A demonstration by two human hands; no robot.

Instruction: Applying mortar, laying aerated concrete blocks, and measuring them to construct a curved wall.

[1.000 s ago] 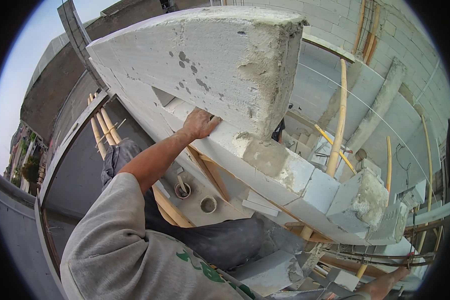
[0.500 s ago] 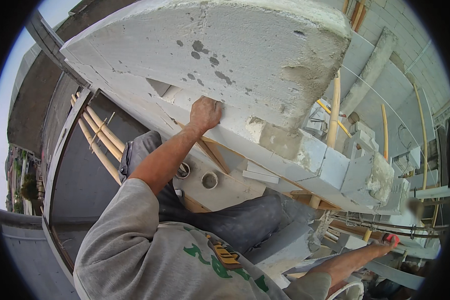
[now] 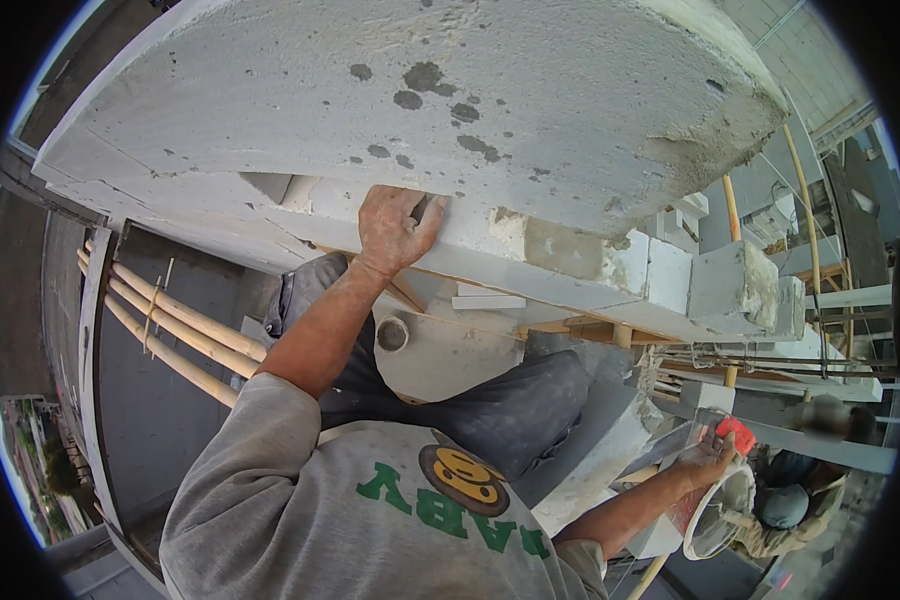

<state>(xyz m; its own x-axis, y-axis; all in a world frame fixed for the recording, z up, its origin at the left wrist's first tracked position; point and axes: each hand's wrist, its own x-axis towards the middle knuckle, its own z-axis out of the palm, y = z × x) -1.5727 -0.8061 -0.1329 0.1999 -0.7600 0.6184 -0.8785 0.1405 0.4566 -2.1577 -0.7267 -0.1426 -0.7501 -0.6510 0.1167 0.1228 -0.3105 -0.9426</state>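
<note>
Closer to the white-rimmed bucket (image 3: 691, 538) than before, the right hand (image 3: 707, 453) clamps a red object (image 3: 737, 436); far left of the bucket, the left hand (image 3: 395, 230) curls against the concrete-block wall (image 3: 370, 110), its grip unclear.

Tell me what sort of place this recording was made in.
Most likely a building site with construction under way: a pale-grey wall of large smooth blocks, a rough grey rectangular patch of what looks like mortar, and long, round, tan wooden poles.
</note>
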